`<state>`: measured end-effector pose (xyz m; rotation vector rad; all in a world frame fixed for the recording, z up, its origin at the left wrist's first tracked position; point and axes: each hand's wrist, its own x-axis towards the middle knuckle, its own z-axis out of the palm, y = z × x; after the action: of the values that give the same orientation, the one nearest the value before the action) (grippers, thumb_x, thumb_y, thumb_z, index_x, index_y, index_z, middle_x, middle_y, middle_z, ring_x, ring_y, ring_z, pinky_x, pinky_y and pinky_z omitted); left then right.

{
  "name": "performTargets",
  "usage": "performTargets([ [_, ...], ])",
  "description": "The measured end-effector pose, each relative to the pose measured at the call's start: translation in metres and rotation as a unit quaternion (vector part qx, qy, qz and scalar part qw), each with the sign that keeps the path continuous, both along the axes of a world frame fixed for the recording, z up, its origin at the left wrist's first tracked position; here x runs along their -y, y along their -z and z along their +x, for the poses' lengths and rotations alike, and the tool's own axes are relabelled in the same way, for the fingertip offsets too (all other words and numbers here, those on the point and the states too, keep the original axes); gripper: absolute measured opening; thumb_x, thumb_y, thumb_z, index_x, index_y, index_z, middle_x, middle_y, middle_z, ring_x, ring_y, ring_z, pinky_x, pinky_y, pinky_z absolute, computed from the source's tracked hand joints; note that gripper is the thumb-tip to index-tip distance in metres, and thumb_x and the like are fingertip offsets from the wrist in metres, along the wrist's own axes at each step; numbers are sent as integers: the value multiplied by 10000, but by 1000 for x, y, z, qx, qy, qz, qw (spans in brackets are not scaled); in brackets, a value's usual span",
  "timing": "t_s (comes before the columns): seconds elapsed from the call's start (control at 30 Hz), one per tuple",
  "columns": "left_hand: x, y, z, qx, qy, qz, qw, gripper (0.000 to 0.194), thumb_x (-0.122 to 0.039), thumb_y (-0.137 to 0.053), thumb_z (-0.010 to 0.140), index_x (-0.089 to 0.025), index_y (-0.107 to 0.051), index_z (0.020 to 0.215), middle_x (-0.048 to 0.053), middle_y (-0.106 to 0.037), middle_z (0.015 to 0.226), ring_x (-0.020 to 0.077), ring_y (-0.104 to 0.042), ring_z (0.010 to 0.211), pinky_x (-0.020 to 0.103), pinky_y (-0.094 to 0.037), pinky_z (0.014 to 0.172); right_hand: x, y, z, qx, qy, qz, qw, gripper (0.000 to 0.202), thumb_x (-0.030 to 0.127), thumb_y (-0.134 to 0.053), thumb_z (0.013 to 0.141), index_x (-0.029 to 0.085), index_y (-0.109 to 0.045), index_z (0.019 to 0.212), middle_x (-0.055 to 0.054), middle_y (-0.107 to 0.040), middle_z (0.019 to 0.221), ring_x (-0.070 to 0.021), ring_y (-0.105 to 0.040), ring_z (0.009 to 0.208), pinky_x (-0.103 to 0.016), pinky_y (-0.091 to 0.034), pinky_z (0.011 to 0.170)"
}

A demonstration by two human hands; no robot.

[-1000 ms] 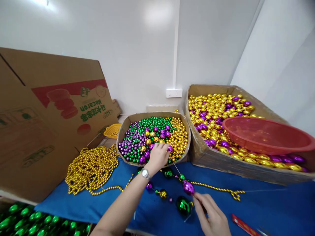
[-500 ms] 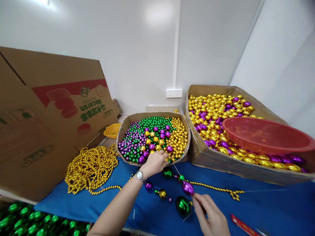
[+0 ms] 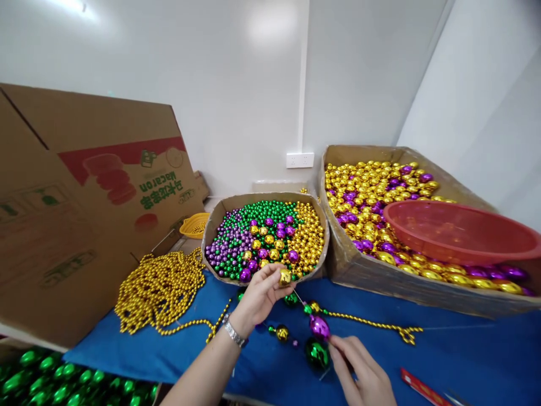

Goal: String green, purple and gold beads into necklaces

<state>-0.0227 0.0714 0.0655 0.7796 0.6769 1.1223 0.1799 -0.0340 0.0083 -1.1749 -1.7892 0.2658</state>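
Note:
My left hand, wearing a wristwatch, pinches a shiny gold ball bead at the near rim of the box of small beads. My right hand is closed at the lower end of a purple oval bead. A thin straight needle or wire sticks out above that bead, pointing toward my left hand, with small beads by its base. Just below lies a large green bead, close to my right fingertips. Strung beads, among them a gold ball, rest on the blue cloth.
Gold bead strands are heaped at left beside a large carton and a yellow basket. A big box of gold and purple beads, with a red basin, stands right. A red packet lies front right.
My left hand has lifted out of the bead box and turned, now with a gold ball bead in its fingers. My right hand keeps its hold on the purple bead, nearly still.

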Motion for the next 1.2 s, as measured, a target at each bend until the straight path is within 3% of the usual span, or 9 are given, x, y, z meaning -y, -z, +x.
performTargets([
  [0.1,4,5,4,41,-15,-40,998,234,-294,-694,759,-156,-596,921,46,-666,865,195,-669,830,357,-516,818,0,1,-2,3,-7,6,1000,197,284,-450,932,202,-598,1033,-50,-625,801,-138,-633,684,-199,-511,626],
  [0.27,10,9,9,82,-50,-55,994,292,-314,-671,778,-176,-593,1022,53,-673,972,225,-660,931,392,-492,891,1,5,-5,17,-10,-5,1000,220,302,-435,939,195,-597,1042,-58,-622,789,-139,-626,674,-203,-508,618],
  [0.4,13,12,12,93,-62,-55,992,236,-327,-683,769,-162,-603,918,61,-685,940,257,-647,982,388,-497,880,2,8,-3,18,-12,1,1000,212,302,-444,933,197,-600,1030,-47,-619,785,-136,-632,670,-199,-509,616],
  [0.87,21,5,19,79,-74,-38,993,230,-327,-687,767,-170,-557,873,43,-671,905,250,-652,968,363,-487,854,3,3,-3,33,4,-9,999,204,280,-434,936,189,-601,1012,-53,-625,790,-139,-624,678,-224,-507,631],
  [1.1,29,3,22,63,-105,7,992,252,-321,-664,789,-208,-535,974,17,-631,930,219,-647,949,367,-483,853,4,5,-2,41,15,7,999,206,261,-435,936,191,-607,1024,-47,-616,797,-135,-621,689,-225,-499,635],
  [1.2,36,6,28,53,-89,12,995,256,-296,-648,805,-207,-549,1023,34,-620,965,219,-630,976,378,-469,881,4,7,-4,41,24,7,999,212,274,-434,936,190,-610,1020,-50,-625,809,-140,-629,699,-229,-505,645],
])
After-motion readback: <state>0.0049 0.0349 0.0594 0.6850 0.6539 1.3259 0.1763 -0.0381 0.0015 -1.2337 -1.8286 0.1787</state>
